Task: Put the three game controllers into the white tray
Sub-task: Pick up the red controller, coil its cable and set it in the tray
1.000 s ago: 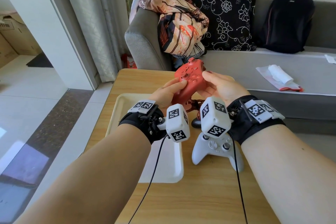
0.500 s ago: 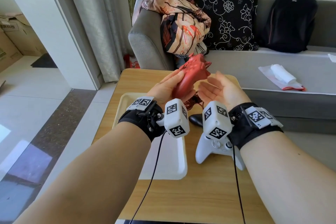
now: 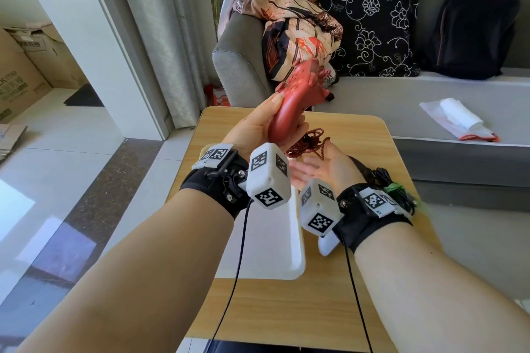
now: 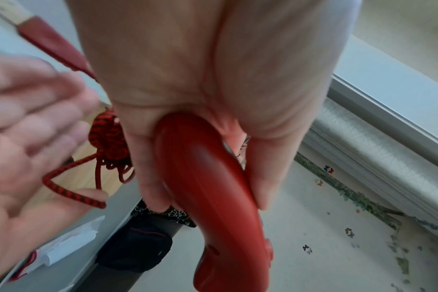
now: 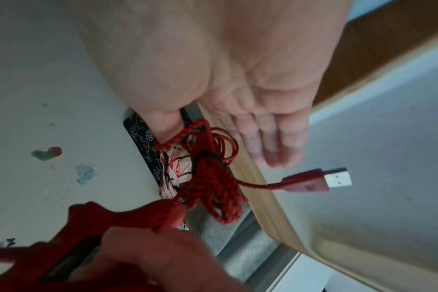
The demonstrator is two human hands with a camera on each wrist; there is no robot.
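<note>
My left hand [image 3: 259,126] grips one handle of the red controller [image 3: 298,94] and holds it up over the table's far edge, tilted away. The left wrist view shows fingers and thumb curled round that handle [image 4: 208,187]. Its red braided cable bundle [image 3: 307,143] hangs below. My right hand [image 3: 315,165] lies palm up under the bundle, fingers straight, with a cable loop across the thumb [image 5: 163,130]. The USB plug [image 5: 323,180] dangles free. A white controller [image 3: 327,246] lies on the table beside the white tray [image 3: 275,252], mostly hidden by my right wrist.
The wooden table [image 3: 286,309] stands against a grey sofa [image 3: 372,100] with a black floral cushion, patterned cloth and a black backpack [image 3: 473,28]. A black cable with a green tie [image 3: 393,189] lies by my right wrist. Floor drops off to the left.
My right hand has let go of the red controller and dropped below it, palm up. My left hand alone has lifted and tilted the controller farther away, its cable now hanging.
</note>
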